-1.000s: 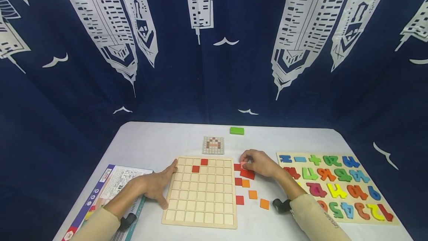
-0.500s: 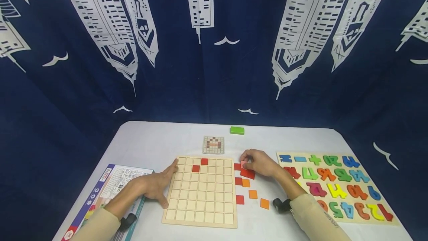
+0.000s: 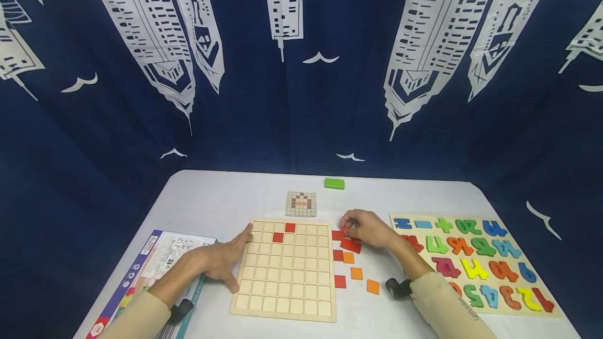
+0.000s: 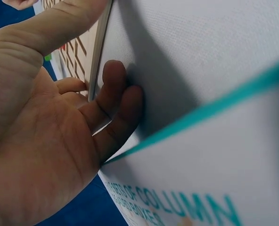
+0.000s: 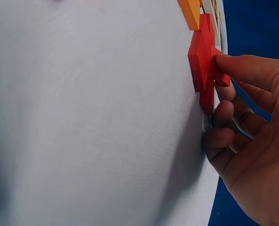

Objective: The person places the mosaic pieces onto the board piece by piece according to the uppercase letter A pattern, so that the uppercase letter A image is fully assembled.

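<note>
My left hand [image 3: 221, 261] rests along the left side of a wooden grid board [image 3: 285, 271], thumb and fingers spread. In the left wrist view the thumb of that hand [image 4: 50, 122] lies at the board's edge, and two fingers bend over the white table. Two red tiles sit in the board's upper cells, one of them a red tile [image 3: 290, 227] near the top edge. Right of the board, my right hand [image 3: 366, 228] pinches a red square tile [image 5: 220, 70] between thumb and fingers. Beneath it lie more red tiles [image 5: 201, 54].
Beside the board lie loose red tiles [image 3: 340, 281] and orange tiles [image 3: 356, 274]. Behind it are a small pattern card [image 3: 301, 204] and a green block [image 3: 334, 184]. A number puzzle board [image 3: 471, 266] stands at right, a printed box [image 3: 160, 266] at left.
In my right hand the red tile has tilted slightly, with its face turned from view. The left hand holds its place at the board.
</note>
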`<state>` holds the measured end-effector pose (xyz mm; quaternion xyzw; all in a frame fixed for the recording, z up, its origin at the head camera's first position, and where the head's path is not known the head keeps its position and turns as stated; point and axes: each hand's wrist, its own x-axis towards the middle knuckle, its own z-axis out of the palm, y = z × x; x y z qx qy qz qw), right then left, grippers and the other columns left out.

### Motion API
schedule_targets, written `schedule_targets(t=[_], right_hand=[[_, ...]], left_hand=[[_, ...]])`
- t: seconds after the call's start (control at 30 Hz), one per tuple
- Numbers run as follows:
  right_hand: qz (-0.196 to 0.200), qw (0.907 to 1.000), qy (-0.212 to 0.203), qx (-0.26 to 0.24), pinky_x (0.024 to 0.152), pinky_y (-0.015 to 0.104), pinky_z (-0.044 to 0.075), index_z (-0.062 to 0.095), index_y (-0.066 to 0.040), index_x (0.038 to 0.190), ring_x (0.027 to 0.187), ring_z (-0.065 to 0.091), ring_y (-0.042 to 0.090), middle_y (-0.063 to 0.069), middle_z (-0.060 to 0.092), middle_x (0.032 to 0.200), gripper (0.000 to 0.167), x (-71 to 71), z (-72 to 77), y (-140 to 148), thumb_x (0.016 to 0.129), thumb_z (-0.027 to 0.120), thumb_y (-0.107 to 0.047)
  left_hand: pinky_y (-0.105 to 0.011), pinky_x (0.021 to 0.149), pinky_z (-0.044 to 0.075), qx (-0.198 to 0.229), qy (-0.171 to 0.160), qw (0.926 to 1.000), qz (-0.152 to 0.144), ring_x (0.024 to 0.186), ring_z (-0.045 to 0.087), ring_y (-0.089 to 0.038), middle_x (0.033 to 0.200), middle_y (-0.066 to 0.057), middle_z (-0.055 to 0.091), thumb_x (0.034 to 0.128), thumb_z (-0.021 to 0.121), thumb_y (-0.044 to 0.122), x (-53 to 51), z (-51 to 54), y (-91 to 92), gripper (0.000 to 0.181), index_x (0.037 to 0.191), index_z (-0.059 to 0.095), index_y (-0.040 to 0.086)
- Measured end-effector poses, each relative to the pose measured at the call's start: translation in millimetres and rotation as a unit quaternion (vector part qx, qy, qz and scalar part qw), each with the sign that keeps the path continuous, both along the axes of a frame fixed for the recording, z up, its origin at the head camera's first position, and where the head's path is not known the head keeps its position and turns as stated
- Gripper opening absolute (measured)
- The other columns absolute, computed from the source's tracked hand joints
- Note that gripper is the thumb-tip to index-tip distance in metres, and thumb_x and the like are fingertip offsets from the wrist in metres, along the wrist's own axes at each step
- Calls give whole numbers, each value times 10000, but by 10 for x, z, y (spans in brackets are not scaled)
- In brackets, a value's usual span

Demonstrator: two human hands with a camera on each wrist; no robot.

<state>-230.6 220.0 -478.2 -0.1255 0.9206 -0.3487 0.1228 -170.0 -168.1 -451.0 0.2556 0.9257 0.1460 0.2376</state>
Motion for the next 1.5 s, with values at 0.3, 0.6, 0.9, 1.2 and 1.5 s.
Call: schedule_targets(t=[0.3,0.6,0.9,1.2,1.5], right_hand=[[-72,10000,48,5,615,291,473,649,-202,898,757,518,163,-40,574,805,176,-14,2,26,772,720,-100],[-27,10000,30,-18,615,297,467,649,-194,901,748,517,165,-36,576,797,173,5,5,30,772,714,-98],[23,10000,48,-10,631,287,471,652,-181,919,765,518,161,-31,578,801,175,13,11,36,775,718,-107],[73,9997,9,-228,627,287,483,655,-167,922,772,526,174,-12,578,799,159,22,2,65,784,713,-112],[34,9995,44,-324,619,288,496,659,-184,926,775,538,175,-20,586,805,149,17,15,75,794,710,-137]], left_hand=[[-432,1073,239,223,140,9996,85,1361,214,-267,1516,-72,209,420,838,476,-15,0,-31,1455,1472,-77,61],[-449,1083,202,298,173,9991,247,1364,187,-309,1515,-188,106,401,829,481,-6,6,-36,1419,1469,25,5],[-453,1080,209,350,169,9992,107,1367,179,-313,1520,-184,93,409,822,499,-17,-23,-44,1394,1467,62,2],[-440,1080,216,297,169,9994,88,1368,183,-295,1519,-155,145,425,837,484,11,-17,-30,1417,1465,9,-5],[-450,1076,220,263,210,9994,-25,1368,181,-305,1525,-159,102,400,830,502,5,-16,-46,1433,1471,11,19]])
